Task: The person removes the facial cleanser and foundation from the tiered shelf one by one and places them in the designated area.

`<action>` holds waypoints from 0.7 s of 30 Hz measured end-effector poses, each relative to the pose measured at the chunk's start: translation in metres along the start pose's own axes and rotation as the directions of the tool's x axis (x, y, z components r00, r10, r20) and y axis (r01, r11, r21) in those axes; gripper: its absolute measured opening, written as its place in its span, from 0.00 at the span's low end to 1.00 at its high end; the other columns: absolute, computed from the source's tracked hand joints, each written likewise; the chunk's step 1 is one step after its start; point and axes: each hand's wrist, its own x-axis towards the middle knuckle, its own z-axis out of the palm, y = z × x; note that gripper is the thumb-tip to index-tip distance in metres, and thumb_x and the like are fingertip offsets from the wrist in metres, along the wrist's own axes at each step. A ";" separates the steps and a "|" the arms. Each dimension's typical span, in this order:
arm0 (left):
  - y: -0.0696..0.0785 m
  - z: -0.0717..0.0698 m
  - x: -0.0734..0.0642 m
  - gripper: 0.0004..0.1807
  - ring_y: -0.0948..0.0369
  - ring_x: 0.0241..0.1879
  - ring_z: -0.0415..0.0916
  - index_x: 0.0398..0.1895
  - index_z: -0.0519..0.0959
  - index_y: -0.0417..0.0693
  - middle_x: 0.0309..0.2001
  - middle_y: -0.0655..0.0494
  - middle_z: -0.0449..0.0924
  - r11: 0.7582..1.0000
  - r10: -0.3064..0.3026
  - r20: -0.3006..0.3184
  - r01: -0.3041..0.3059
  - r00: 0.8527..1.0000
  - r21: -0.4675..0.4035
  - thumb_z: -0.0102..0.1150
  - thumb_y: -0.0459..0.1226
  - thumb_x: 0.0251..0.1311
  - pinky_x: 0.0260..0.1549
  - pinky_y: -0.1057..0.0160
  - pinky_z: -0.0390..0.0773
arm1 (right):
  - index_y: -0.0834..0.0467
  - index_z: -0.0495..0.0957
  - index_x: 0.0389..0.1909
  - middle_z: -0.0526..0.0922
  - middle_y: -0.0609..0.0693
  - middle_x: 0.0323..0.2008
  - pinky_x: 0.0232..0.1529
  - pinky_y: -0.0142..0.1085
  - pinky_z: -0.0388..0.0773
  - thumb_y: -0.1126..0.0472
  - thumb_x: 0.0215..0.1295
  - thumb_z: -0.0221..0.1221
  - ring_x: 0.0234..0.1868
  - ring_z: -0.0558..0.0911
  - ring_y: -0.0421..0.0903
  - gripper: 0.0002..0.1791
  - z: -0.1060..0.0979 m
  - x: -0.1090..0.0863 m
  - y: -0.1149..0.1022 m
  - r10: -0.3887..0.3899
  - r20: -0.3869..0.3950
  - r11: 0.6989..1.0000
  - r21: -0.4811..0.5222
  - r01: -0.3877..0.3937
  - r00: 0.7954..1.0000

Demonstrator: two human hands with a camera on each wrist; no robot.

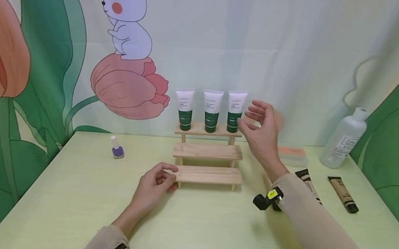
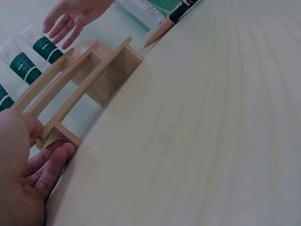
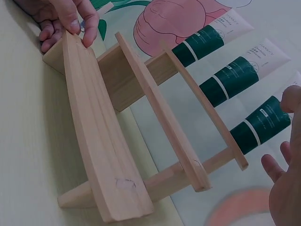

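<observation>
Three white-and-green squeeze tubes stand upright, caps down, in a row on the top step of a small wooden three-step rack: a left tube, a middle tube and a right tube. At the rack's lower left corner, my left hand pinches the end of the bottom step, thumb above and fingers curled beneath. My right hand is raised just right of the right tube, fingers spread and loosely bent. Its thumb is close to that tube; whether they touch I cannot tell.
A purple nail polish bottle stands to the left. To the right are a white bottle, an orange-and-white box and a gold-and-black tube. Another dark-ended tube lies partly behind my right sleeve. A printed curtain hangs behind.
</observation>
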 end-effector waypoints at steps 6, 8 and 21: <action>0.000 0.000 0.001 0.09 0.48 0.39 0.92 0.57 0.86 0.47 0.40 0.43 0.91 1.000 -0.001 -0.001 0.001 1.000 0.007 0.64 0.32 0.80 0.43 0.62 0.93 | 0.56 0.68 0.77 0.78 0.58 0.67 0.67 0.48 0.87 0.66 0.73 0.73 0.67 0.81 0.60 0.36 0.010 0.005 0.005 0.024 0.003 1.000 -0.008 -0.024 1.000; 0.000 0.000 0.000 0.09 0.48 0.39 0.92 0.57 0.86 0.47 0.40 0.43 0.91 1.000 0.000 -0.003 0.000 1.000 0.010 0.64 0.32 0.80 0.42 0.62 0.93 | 0.55 0.69 0.77 0.78 0.57 0.67 0.66 0.47 0.88 0.66 0.72 0.74 0.66 0.81 0.58 0.37 0.012 0.005 0.006 0.030 0.006 0.999 -0.021 -0.030 1.000; -0.001 -0.001 0.000 0.09 0.49 0.39 0.92 0.58 0.86 0.47 0.40 0.44 0.91 1.000 0.002 0.002 -0.002 1.000 0.010 0.64 0.33 0.81 0.42 0.62 0.93 | 0.55 0.67 0.77 0.81 0.58 0.64 0.59 0.43 0.86 0.65 0.74 0.73 0.62 0.83 0.54 0.36 0.021 0.007 0.012 0.027 0.022 0.997 -0.079 -0.026 0.999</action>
